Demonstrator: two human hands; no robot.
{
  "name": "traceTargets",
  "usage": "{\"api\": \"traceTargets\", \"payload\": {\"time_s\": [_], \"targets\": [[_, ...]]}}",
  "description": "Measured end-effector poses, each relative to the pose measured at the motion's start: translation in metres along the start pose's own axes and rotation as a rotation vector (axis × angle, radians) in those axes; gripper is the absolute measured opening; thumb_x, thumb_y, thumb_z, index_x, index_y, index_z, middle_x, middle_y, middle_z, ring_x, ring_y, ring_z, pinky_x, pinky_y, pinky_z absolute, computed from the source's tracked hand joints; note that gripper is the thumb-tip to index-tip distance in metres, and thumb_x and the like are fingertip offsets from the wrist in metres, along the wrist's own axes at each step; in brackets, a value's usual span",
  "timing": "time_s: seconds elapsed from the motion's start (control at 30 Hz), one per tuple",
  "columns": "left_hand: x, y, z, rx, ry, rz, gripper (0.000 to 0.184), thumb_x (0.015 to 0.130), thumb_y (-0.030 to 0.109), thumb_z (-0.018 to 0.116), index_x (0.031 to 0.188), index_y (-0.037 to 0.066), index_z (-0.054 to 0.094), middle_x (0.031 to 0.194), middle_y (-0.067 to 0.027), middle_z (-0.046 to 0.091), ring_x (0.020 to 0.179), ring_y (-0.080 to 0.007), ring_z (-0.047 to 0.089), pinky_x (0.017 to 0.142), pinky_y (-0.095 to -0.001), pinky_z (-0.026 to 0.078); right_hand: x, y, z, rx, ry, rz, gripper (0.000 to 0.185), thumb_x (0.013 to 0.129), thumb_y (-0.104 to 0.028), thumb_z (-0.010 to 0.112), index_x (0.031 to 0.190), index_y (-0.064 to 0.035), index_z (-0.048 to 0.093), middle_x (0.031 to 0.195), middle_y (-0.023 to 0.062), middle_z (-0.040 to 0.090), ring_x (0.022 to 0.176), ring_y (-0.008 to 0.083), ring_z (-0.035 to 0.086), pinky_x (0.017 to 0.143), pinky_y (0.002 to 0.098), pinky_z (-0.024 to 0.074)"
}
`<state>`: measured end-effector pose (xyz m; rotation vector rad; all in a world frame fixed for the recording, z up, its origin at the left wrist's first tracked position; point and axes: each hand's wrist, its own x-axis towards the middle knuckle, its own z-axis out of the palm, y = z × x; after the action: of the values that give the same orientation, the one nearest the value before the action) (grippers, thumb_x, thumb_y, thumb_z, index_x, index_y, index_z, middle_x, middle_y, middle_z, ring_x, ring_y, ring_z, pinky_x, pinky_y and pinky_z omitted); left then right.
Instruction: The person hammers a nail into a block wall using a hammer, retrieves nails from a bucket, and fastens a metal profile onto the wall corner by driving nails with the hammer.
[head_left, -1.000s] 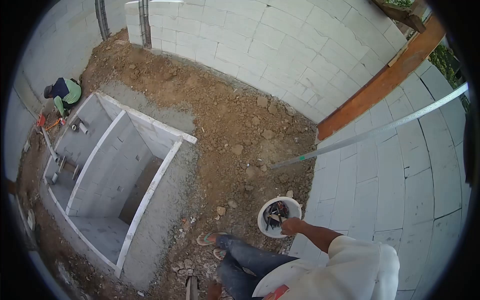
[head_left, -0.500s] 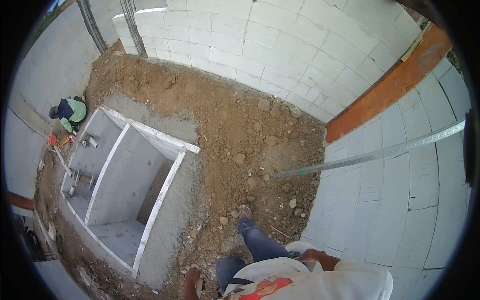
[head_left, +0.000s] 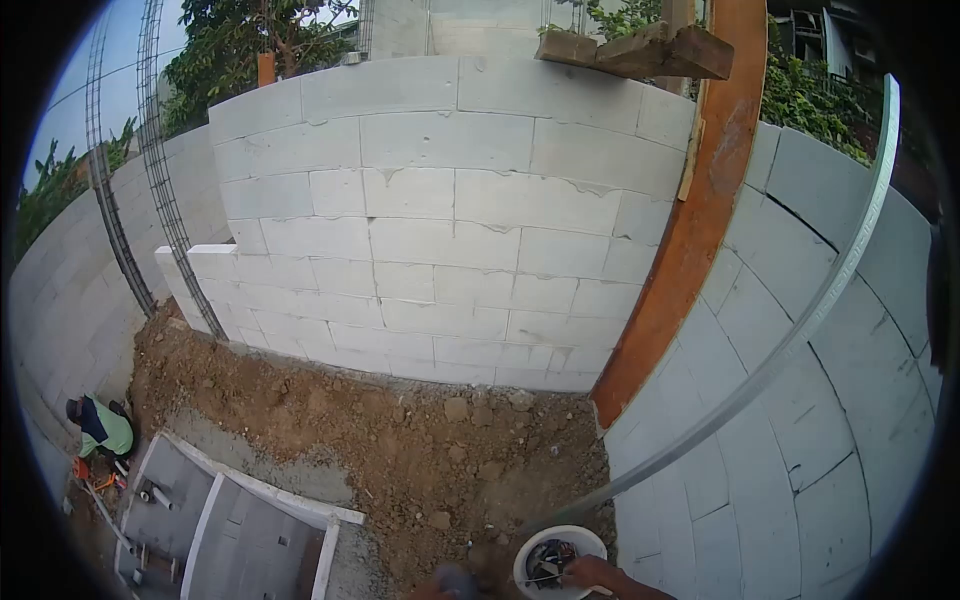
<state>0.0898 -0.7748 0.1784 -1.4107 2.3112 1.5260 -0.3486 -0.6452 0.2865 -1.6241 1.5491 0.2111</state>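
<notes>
At the bottom of the view, a white bucket (head_left: 600,546) holds a jumble of dark tools (head_left: 548,562) that I cannot name one by one. My right hand (head_left: 584,572) is closed at the bucket's right side, where a thin handle wire seems to run to the fingers. Low and further left, my left hand (head_left: 425,592) is a smear at the frame edge beside a blurred bluish patch. Its fingers cannot be made out. A long metal bar (head_left: 740,415) slants from the ground behind the bucket up to the right.
White block walls (head_left: 440,230) rise ahead and at right (head_left: 700,440), with a rusty-brown post (head_left: 680,250) between them. Rough soil (head_left: 420,450) covers the ground. A walled pit (head_left: 270,495) lies at left. Beyond it a co-worker (head_left: 105,425) crouches near orange tools. Wooden beams (head_left: 640,50) jut out above.
My view has tilted upward, bringing the wall tops and trees in. The bucket and right hand now appear further left and lower. My legs and shirt have mostly left the view.
</notes>
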Motion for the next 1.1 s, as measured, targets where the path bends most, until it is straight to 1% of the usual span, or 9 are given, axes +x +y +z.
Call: {"api": "traceTargets", "payload": {"time_s": [0.13,0.27,0.4,0.7,0.77,0.87,0.97,1.03,1.1], "targets": [[0.042,0.134,-0.067,-0.075,0.24,0.22,0.066,0.1,0.048,0.056,0.152,0.007,0.052,0.154,-0.0229,0.052,0.147,-0.0399,0.043,0.124,-0.0519,0.031,0.01,-0.088,-0.172,0.002,0.385,-0.076,0.051,0.094,-0.058,0.066,0.101,-0.01,0.081,0.09,0.0217,0.076,0.09,0.0423,0.073,0.084,0.0519,0.0562],[0.085,0.237,-0.129,-0.083,0.484,0.437,0.064,0.097,0.046,0.06,0.148,0.007,0.056,0.15,-0.022,0.056,0.142,-0.0415,0.047,0.121,-0.0558,0.032,0.018,-0.17,-0.333,0.115,0.716,-0.333,0.033,0.089,-0.038,0.085,0.096,-0.0062,0.083,0.083,0.012,0.079,0.074,0.0237,0.075,0.072,0.0387,0.0582],[0.151,0.294,-0.193,0.023,0.718,0.611,0.062,0.094,0.043,0.065,0.144,0.007,0.06,0.145,-0.0211,0.059,0.138,-0.043,0.05,0.119,-0.0597,0.033,0.026,-0.238,-0.482,0.174,0.72,-0.482,0.024,0.088,-0.027,0.086,0.094,-0.0039,0.082,0.082,0.0129,0.077,0.068,0.02,0.071,0.065,0.0354,0.0561],[0.303,0.391,-0.415,0.648,1.287,0.864,0.058,0.086,0.038,0.075,0.135,0.008,0.07,0.136,-0.0192,0.067,0.129,-0.0465,0.059,0.114,-0.0684,0.036,0.064,-0.338,-0.755,0.015,0.712,-0.971,0.018,0.082,-0.014,0.092,0.085,-0.0025,0.079,0.073,-0.0001,0.072,0.062,0.0057,0.055,0.055,0.0261,0.0426],[0.302,0.444,-0.478,0.515,1.414,0.91,0.077,0.082,0.04,0.081,0.145,0.004,0.054,0.145,-0.0269,0.046,0.137,-0.0505,0.038,0.114,-0.0712,0.029,0.049,-0.365,-0.805,-0.034,0.752,-0.919,0.024,0.081,-0.021,0.092,0.083,-0.0006,0.078,0.074,0.0025,0.071,0.068,0.0091,0.061,0.061,0.0287,0.0501],[0.296,0.524,-0.564,0.34,1.565,0.996,0.111,0.076,0.044,0.09,0.159,-0.001,0.031,0.159,-0.0384,0.015,0.149,-0.0565,0.006,0.115,-0.0755,0.019,0.028,-0.402,-0.881,-0.106,0.927,-0.905,0.034,0.077,-0.031,0.095,0.078,-0.0026,0.077,0.069,0.0031,0.069,0.064,0.0103,0.059,0.057,0.0272,0.0453],[0.3,0.591,-0.644,0.206,1.655,1.149,0.147,0.072,0.047,0.093,0.162,-0.005,-0.01,0.155,-0.0429,0.001,0.147,-0.0608,0.008,0.113,-0.0749,0.024,0.005,-0.43,-0.95,-0.313,1.208,-0.965,0.043,0.075,-0.044,0.094,0.075,-0.0057,0.075,0.061,0.002,0.062,0.058,0.0103,0.054,0.053,0.0256,0.0365],[0.291,0.631,-0.693,0.207,1.732,1.154,0.15,0.068,0.038,0.096,0.164,0.0,-0.013,0.158,-0.0387,0.001,0.15,-0.058,0.007,0.116,-0.0731,0.026,-0.007,-0.447,-0.994,-0.48,1.402,-1.0,0.047,0.074,-0.049,0.095,0.071,-0.0068,0.074,0.058,0.0002,0.058,0.055,0.0105,0.051,0.053,0.0263,0.0326],[0.296,0.663,-0.746,0.26,1.817,1.17,0.15,0.07,0.043,0.095,0.163,-0.003,-0.013,0.159,-0.0392,0.002,0.15,-0.0579,0.008,0.117,-0.0732,0.025,-0.032,-0.465,-1.022,-0.621,1.436,-0.799,0.041,0.083,-0.043,0.091,0.088,-0.0045,0.077,0.07,0.0036,0.066,0.064,0.013,0.058,0.058,0.0284,0.0432]]}}
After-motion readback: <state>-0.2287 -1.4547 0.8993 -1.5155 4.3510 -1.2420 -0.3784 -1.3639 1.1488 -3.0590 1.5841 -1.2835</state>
